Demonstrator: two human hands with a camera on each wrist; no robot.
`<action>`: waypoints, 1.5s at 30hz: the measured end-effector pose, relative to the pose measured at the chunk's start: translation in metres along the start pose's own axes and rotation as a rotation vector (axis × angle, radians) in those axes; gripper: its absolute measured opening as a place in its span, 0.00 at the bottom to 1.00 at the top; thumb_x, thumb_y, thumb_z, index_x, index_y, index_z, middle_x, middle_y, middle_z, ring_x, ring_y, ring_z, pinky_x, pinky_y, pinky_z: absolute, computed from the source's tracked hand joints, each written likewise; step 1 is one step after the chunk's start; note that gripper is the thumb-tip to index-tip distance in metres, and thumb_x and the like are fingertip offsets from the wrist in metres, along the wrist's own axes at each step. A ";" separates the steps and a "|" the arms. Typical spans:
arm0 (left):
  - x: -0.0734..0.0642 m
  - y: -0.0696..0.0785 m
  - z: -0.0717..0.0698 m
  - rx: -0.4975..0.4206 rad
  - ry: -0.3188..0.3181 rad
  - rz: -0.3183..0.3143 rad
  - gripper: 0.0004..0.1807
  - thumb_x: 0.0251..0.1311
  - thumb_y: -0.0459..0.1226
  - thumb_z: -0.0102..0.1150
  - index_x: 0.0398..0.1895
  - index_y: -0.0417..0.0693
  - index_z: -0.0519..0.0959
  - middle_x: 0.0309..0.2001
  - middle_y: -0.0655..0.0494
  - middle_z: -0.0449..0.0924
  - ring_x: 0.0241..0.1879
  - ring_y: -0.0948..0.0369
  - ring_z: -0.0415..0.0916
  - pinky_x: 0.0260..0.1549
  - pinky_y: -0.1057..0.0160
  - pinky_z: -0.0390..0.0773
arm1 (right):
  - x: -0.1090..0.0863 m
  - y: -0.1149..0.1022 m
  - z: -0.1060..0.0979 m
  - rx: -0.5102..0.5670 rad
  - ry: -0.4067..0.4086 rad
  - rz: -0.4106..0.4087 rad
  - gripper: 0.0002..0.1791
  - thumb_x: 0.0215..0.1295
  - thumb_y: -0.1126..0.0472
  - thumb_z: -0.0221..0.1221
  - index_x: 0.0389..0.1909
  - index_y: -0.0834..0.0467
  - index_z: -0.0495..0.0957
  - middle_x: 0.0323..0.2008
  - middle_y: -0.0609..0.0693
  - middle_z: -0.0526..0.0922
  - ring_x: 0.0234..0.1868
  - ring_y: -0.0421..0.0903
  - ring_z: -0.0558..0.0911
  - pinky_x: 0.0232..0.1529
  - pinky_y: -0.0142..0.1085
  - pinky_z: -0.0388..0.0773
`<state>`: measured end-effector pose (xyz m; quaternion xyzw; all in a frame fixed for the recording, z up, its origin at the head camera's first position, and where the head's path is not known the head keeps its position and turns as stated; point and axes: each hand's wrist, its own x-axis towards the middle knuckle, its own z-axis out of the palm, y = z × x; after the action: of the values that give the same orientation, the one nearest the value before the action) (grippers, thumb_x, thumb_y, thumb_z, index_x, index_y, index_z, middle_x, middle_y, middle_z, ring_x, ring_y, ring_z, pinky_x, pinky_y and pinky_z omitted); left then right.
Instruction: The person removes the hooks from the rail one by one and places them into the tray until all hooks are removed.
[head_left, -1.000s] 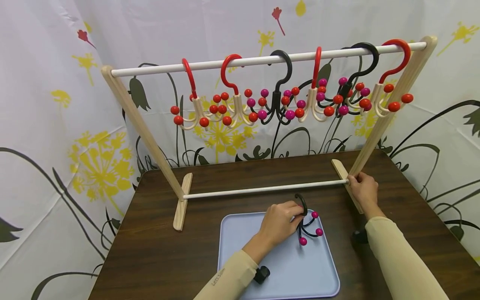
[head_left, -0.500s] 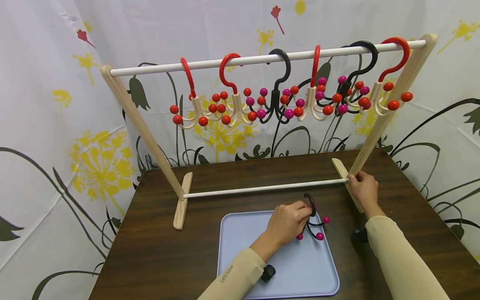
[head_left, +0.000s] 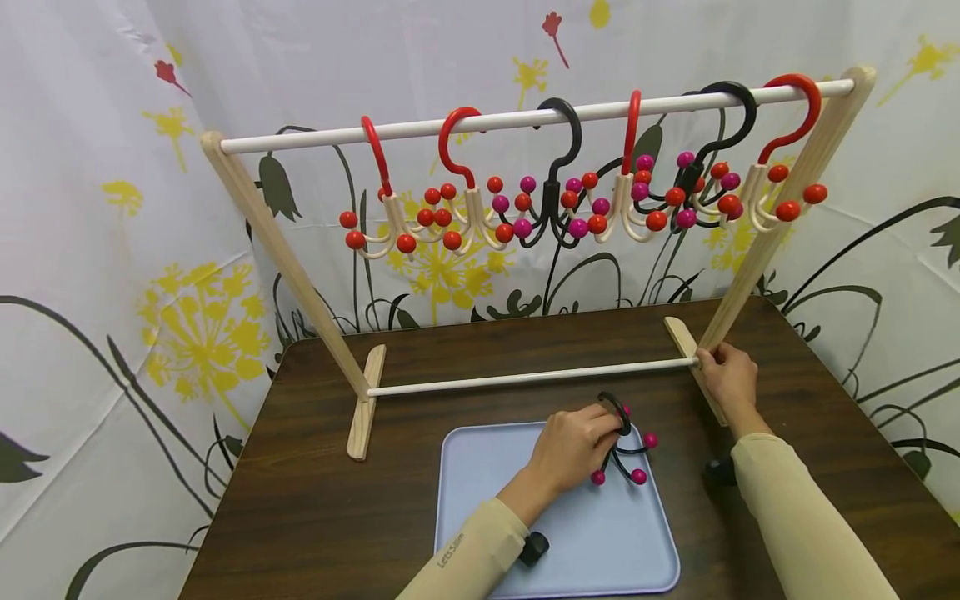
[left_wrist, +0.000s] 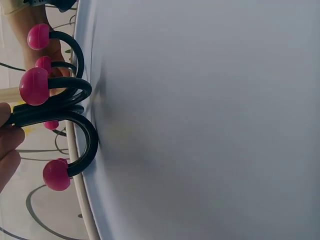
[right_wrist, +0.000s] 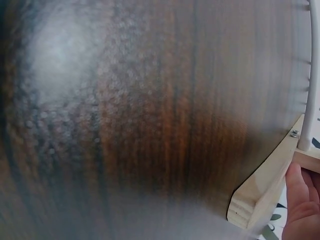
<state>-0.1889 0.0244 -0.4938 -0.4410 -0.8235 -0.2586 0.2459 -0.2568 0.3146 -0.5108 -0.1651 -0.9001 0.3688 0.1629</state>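
My left hand (head_left: 570, 446) pinches a black multi-arm hook hanger (left_wrist: 55, 102) by its neck, over the far right corner of a pale blue tray (head_left: 487, 467). The hanger stands roughly upright, its open hook on top and its curved arms, tipped with pink balls, spread below. In the left wrist view those arms are right at the tray's surface near its rim. My right hand (head_left: 729, 383) grips the foot of the right post (head_left: 742, 283) of a wooden rack, where the lower white rod (head_left: 532, 379) meets it; the thumb presses the wood in the right wrist view.
From the rack's upper white rod (head_left: 337, 137) hang several similar hangers: a red-and-cream one (head_left: 474, 208) with red balls, a black one (head_left: 551, 200) with pink balls, and others. The wooden left foot (head_left: 363, 417) stands on the dark table (head_left: 300, 500). A patterned curtain (head_left: 112, 292) hangs behind.
My left hand has shifted slightly right and away with the black hanger, which has turned a little in the fingers. The right hand stays on the rack's post.
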 end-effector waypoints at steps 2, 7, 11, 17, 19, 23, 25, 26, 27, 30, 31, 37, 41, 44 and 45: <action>-0.001 0.001 0.000 -0.004 -0.011 -0.004 0.04 0.58 0.35 0.68 0.36 0.53 0.86 0.38 0.64 0.83 0.38 0.69 0.81 0.34 0.74 0.79 | -0.001 0.000 0.000 -0.002 0.004 0.001 0.17 0.72 0.56 0.53 0.37 0.68 0.78 0.36 0.64 0.82 0.37 0.60 0.75 0.34 0.47 0.69; -0.002 0.001 -0.001 0.005 -0.022 -0.011 0.06 0.58 0.36 0.68 0.39 0.53 0.86 0.38 0.63 0.84 0.37 0.69 0.82 0.36 0.75 0.79 | -0.001 0.000 0.000 -0.006 0.007 -0.003 0.17 0.72 0.55 0.53 0.38 0.68 0.79 0.36 0.64 0.82 0.37 0.59 0.75 0.34 0.46 0.69; -0.003 0.001 0.000 0.008 -0.026 -0.007 0.08 0.58 0.35 0.68 0.41 0.52 0.86 0.38 0.62 0.84 0.36 0.69 0.82 0.35 0.76 0.78 | -0.001 0.001 -0.001 -0.008 0.002 -0.006 0.18 0.72 0.55 0.53 0.39 0.68 0.79 0.35 0.64 0.82 0.36 0.59 0.75 0.33 0.45 0.69; -0.004 0.001 -0.003 0.010 -0.019 -0.007 0.08 0.57 0.35 0.68 0.40 0.51 0.86 0.38 0.63 0.83 0.36 0.70 0.81 0.34 0.77 0.77 | 0.000 0.001 -0.001 -0.012 -0.011 -0.009 0.17 0.72 0.55 0.53 0.39 0.68 0.79 0.36 0.64 0.82 0.37 0.60 0.75 0.34 0.46 0.69; -0.004 0.001 -0.006 0.020 -0.018 -0.009 0.08 0.58 0.36 0.69 0.41 0.52 0.86 0.38 0.63 0.83 0.35 0.71 0.80 0.34 0.77 0.77 | 0.000 0.000 -0.002 -0.013 -0.012 -0.009 0.17 0.72 0.55 0.53 0.38 0.67 0.79 0.36 0.64 0.82 0.37 0.60 0.75 0.35 0.47 0.69; -0.007 0.002 -0.013 0.023 0.004 -0.011 0.09 0.57 0.38 0.69 0.41 0.52 0.86 0.37 0.63 0.83 0.34 0.71 0.80 0.32 0.78 0.76 | 0.001 0.001 -0.001 -0.016 -0.011 -0.018 0.17 0.72 0.56 0.52 0.38 0.68 0.79 0.36 0.64 0.82 0.37 0.61 0.75 0.35 0.48 0.70; -0.009 0.001 -0.019 0.018 0.028 -0.006 0.09 0.57 0.38 0.69 0.41 0.52 0.86 0.37 0.63 0.82 0.33 0.71 0.80 0.31 0.79 0.76 | 0.001 0.002 -0.001 -0.018 -0.010 -0.021 0.17 0.72 0.56 0.52 0.38 0.68 0.79 0.36 0.65 0.82 0.38 0.61 0.75 0.36 0.49 0.70; -0.010 0.001 -0.022 0.010 0.042 -0.004 0.09 0.57 0.37 0.70 0.41 0.51 0.86 0.37 0.63 0.82 0.32 0.71 0.80 0.30 0.79 0.75 | 0.000 0.002 -0.001 -0.018 -0.008 -0.023 0.17 0.72 0.56 0.53 0.38 0.68 0.79 0.36 0.65 0.82 0.38 0.61 0.76 0.37 0.50 0.70; -0.011 0.000 -0.025 0.006 0.055 0.000 0.09 0.57 0.37 0.70 0.41 0.51 0.86 0.36 0.63 0.82 0.32 0.71 0.80 0.29 0.80 0.75 | 0.000 0.003 -0.001 -0.017 -0.009 -0.025 0.17 0.72 0.56 0.53 0.38 0.68 0.79 0.36 0.65 0.82 0.38 0.62 0.76 0.37 0.50 0.70; -0.010 -0.002 -0.038 -0.013 0.096 0.013 0.08 0.57 0.35 0.69 0.41 0.50 0.86 0.36 0.63 0.82 0.32 0.71 0.80 0.27 0.81 0.73 | 0.001 0.003 0.000 -0.013 -0.011 -0.028 0.17 0.72 0.55 0.53 0.38 0.68 0.79 0.36 0.65 0.82 0.39 0.62 0.76 0.39 0.52 0.71; -0.008 -0.003 -0.044 -0.022 0.112 0.015 0.08 0.57 0.34 0.68 0.41 0.50 0.86 0.36 0.63 0.83 0.32 0.71 0.80 0.27 0.81 0.73 | 0.001 0.003 -0.001 -0.013 -0.008 -0.031 0.17 0.71 0.55 0.53 0.38 0.68 0.79 0.36 0.65 0.82 0.39 0.63 0.76 0.39 0.52 0.71; 0.016 -0.004 -0.096 -0.095 0.304 0.021 0.08 0.59 0.32 0.65 0.42 0.46 0.85 0.38 0.60 0.85 0.38 0.68 0.82 0.37 0.75 0.79 | 0.002 0.003 -0.001 -0.025 -0.001 -0.031 0.17 0.72 0.55 0.53 0.38 0.67 0.78 0.37 0.65 0.82 0.39 0.62 0.76 0.39 0.51 0.71; 0.039 -0.004 -0.146 -0.144 0.483 0.071 0.08 0.57 0.29 0.64 0.41 0.40 0.85 0.37 0.53 0.85 0.38 0.62 0.83 0.40 0.67 0.82 | 0.002 0.002 -0.001 -0.013 -0.012 -0.036 0.17 0.72 0.56 0.54 0.40 0.68 0.79 0.38 0.66 0.83 0.38 0.62 0.77 0.38 0.51 0.71; 0.056 -0.007 -0.185 -0.128 0.602 0.101 0.07 0.57 0.27 0.64 0.39 0.36 0.84 0.36 0.48 0.85 0.37 0.58 0.84 0.40 0.64 0.82 | 0.002 0.001 -0.001 -0.013 -0.015 -0.037 0.17 0.72 0.56 0.54 0.40 0.68 0.79 0.37 0.66 0.83 0.38 0.62 0.76 0.38 0.51 0.71; 0.061 -0.009 -0.198 -0.111 0.645 0.100 0.07 0.57 0.27 0.63 0.39 0.35 0.84 0.36 0.47 0.85 0.36 0.57 0.83 0.40 0.63 0.82 | 0.001 0.001 -0.002 -0.016 -0.015 -0.037 0.17 0.72 0.56 0.54 0.40 0.68 0.79 0.37 0.66 0.82 0.38 0.62 0.76 0.37 0.51 0.71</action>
<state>-0.1916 -0.0702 -0.3097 -0.3890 -0.6654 -0.4170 0.4818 -0.2570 0.3169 -0.5105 -0.1470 -0.9070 0.3600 0.1618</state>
